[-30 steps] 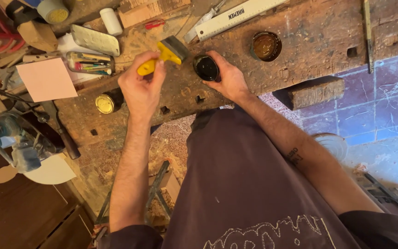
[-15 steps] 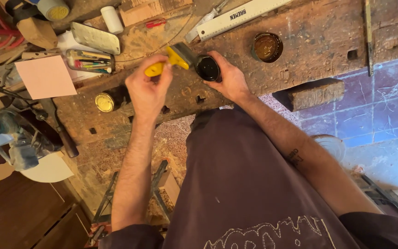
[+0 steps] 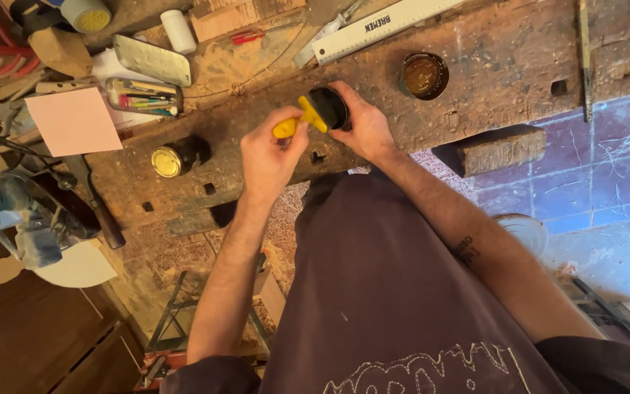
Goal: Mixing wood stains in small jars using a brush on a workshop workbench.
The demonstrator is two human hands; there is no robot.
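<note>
The left hand is closed around the yellow handle of a small brush, with the brush's head end pushed into the mouth of a dark round jar. The right hand wraps its fingers around the far side of that jar, its grip shut on it, steadying it on the worn wooden surface. The jar stands near the front edge of the surface, directly in front of the person's dark apron. Taking the jar as the landmark: just to its right on the surface sits an open tin of brown liquid; beyond it, further from the person, lies a long pale metal ruler; well to its left stands another small dark jar with a gold lid, lying on its side or tilted, which cannot be told for sure. Further left of the jar lie a clear case of coloured pencils and a pink sheet of paper. Far to the left and lower down, off the surface's edge, rests a teal power sander.
</note>
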